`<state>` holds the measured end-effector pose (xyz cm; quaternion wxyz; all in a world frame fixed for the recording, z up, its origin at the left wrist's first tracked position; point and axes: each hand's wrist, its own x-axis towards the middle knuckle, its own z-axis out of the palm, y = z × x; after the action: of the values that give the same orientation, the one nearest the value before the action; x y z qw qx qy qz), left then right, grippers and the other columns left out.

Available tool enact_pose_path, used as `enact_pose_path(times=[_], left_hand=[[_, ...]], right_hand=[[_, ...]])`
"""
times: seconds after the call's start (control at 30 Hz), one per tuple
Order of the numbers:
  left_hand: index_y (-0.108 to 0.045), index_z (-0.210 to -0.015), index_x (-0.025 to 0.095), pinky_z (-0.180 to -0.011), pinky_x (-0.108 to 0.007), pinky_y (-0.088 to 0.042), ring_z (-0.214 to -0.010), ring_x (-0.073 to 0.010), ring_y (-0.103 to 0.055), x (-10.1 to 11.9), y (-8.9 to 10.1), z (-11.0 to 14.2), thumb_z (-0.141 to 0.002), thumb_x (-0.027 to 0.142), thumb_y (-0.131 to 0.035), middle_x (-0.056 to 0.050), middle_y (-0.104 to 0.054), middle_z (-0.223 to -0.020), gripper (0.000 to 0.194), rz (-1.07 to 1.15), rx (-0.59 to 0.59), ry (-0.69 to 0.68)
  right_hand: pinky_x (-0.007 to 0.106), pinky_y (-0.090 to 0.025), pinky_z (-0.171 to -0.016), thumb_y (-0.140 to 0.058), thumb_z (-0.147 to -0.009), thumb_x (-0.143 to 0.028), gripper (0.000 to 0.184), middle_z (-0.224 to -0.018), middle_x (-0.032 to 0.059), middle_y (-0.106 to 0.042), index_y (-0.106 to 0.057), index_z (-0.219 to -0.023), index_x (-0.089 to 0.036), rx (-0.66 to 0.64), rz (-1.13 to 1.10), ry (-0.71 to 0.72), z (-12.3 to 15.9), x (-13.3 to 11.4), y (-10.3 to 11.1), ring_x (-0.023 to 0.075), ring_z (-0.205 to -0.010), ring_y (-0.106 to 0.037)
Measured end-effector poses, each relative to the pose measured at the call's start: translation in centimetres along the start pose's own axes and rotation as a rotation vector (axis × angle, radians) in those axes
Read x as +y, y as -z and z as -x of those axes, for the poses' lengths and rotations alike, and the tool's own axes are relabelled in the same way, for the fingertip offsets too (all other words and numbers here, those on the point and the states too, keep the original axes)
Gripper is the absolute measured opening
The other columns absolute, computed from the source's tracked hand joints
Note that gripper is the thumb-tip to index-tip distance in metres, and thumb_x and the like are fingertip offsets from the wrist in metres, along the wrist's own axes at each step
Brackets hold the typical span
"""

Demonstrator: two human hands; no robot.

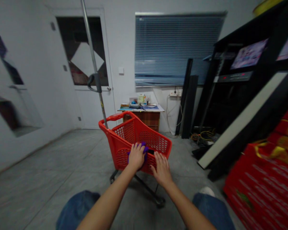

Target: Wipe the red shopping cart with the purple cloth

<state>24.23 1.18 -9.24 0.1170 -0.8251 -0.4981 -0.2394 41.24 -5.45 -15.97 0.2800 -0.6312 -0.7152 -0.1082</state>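
Observation:
A red plastic shopping cart (132,137) with mesh sides stands on castors right in front of me. My left hand (136,156) presses down at its near edge, fingers curled over a crumpled purple cloth (144,148). The cloth hangs at the cart's rim, and part of it is hidden under my palm. My right hand (161,169) lies on the near rim with its fingers spread, holding nothing else. A small black object (151,152) shows between my hands, inside the cart.
A metal pole (93,67) rises behind the cart, in front of a white door (91,108). A wooden desk (141,118) with assorted items stands under blue blinds. Stacked red cartons (264,188) and a black display rack (240,73) crowd the right. Grey tiled floor surrounds the cart.

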Motion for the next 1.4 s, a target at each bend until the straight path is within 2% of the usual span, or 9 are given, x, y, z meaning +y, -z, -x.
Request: enact_pose_path(times=[0.13, 0.27, 0.4, 0.67, 0.77, 0.97, 1.07, 1.23, 1.4], left_hand=[[-0.056, -0.135, 0.025, -0.119, -0.054, -0.028, -0.139, -0.0282, -0.046, 1.4, -0.8, 0.4, -0.096, 0.031, -0.048, -0.008, -0.057, -0.144, 0.04, 0.062, -0.043, -0.075], [-0.057, -0.134, 0.026, -0.12, -0.053, -0.028, -0.14, -0.028, -0.044, -2.0, 0.2, -0.6, -0.098, 0.033, -0.046, -0.007, -0.058, -0.143, 0.039, 0.034, -0.04, -0.011], [-0.059, -0.13, 0.022, -0.118, -0.054, -0.03, -0.14, -0.0308, -0.044, -3.8, 1.0, -1.0, -0.098, 0.033, -0.044, -0.011, -0.056, -0.145, 0.037, -0.023, -0.002, 0.086], [-0.055, -0.136, 0.026, -0.12, -0.054, -0.027, -0.14, -0.0292, -0.044, 0.9, -0.7, 1.3, -0.096, 0.035, -0.048, -0.006, -0.055, -0.146, 0.041, 0.059, -0.042, -0.108], [-0.054, -0.137, 0.028, -0.121, -0.054, -0.024, -0.141, -0.0283, -0.043, -0.7, -0.3, 0.9, -0.097, 0.036, -0.048, -0.005, -0.055, -0.146, 0.042, 0.09, -0.077, -0.135], [-0.059, -0.131, 0.026, -0.119, -0.056, -0.027, -0.142, -0.0306, -0.042, -4.6, 1.4, -0.6, -0.097, 0.032, -0.045, -0.006, -0.055, -0.147, 0.037, 0.051, -0.084, 0.102], [-0.06, -0.129, 0.022, -0.119, -0.056, -0.028, -0.14, -0.0317, -0.043, -3.1, 1.2, 0.1, -0.098, 0.031, -0.044, -0.009, -0.057, -0.144, 0.036, 0.06, -0.069, 0.118], [-0.057, -0.134, 0.023, -0.121, -0.054, -0.025, -0.143, -0.0301, -0.04, 0.4, -0.1, 2.1, -0.095, 0.029, -0.05, -0.007, -0.057, -0.145, 0.04, 0.15, -0.075, -0.061], [-0.057, -0.134, 0.024, -0.122, -0.055, -0.024, -0.145, -0.0293, -0.037, -0.5, -0.4, 2.0, -0.095, 0.027, -0.049, -0.006, -0.055, -0.147, 0.04, 0.169, -0.072, -0.01]], right_hand=[[0.043, -0.027, -0.121, -0.038, -0.1, -0.047, 0.069, -0.161, 0.0095, -0.033, -0.018, -0.159, -0.018, -0.013, -0.019, 0.076, 0.3, 1.5, 0.2, 0.0228, -0.148, -0.03], [0.044, -0.028, -0.121, -0.037, -0.101, -0.044, 0.069, -0.161, 0.01, -0.032, -0.012, -0.16, -0.018, -0.023, -0.024, 0.125, 0.8, 3.2, 0.6, 0.0214, -0.149, -0.028], [0.045, -0.025, -0.122, -0.04, -0.1, -0.043, 0.07, -0.162, 0.0113, -0.03, -0.016, -0.159, -0.015, -0.042, -0.055, 0.116, 0.9, 2.6, 0.1, 0.0221, -0.15, -0.023], [0.044, -0.025, -0.122, -0.038, -0.101, -0.045, 0.066, -0.161, 0.0097, -0.03, -0.022, -0.158, -0.016, -0.116, -0.093, 0.139, 0.2, 1.5, 0.2, 0.0212, -0.15, -0.024], [0.043, -0.024, -0.122, -0.036, -0.101, -0.045, 0.065, -0.161, 0.0095, -0.03, -0.023, -0.157, -0.016, -0.152, -0.073, 0.102, -0.2, 2.5, 1.1, 0.0211, -0.15, -0.024], [0.045, -0.02, -0.123, -0.037, -0.101, -0.05, 0.065, -0.162, 0.0078, -0.028, -0.025, -0.157, -0.019, -0.235, -0.082, 0.12, -1.5, 3.2, 1.7, 0.0218, -0.151, -0.022], [0.047, -0.021, -0.123, -0.036, -0.101, -0.049, 0.063, -0.161, 0.0085, -0.03, -0.029, -0.156, -0.019, -0.253, -0.103, 0.11, -2.5, 3.4, 1.4, 0.0229, -0.151, -0.023], [0.05, -0.025, -0.121, -0.037, -0.101, -0.045, 0.055, -0.153, 0.0085, -0.046, -0.042, -0.15, -0.021, -0.232, -0.155, 0.146, -3.0, 3.9, 1.2, 0.0243, -0.147, -0.032], [0.049, -0.033, -0.117, -0.042, -0.1, -0.04, 0.048, -0.141, 0.0116, -0.057, -0.053, -0.14, -0.018, -0.142, -0.18, 0.122, -2.3, 3.3, 1.1, 0.0256, -0.139, -0.042]])
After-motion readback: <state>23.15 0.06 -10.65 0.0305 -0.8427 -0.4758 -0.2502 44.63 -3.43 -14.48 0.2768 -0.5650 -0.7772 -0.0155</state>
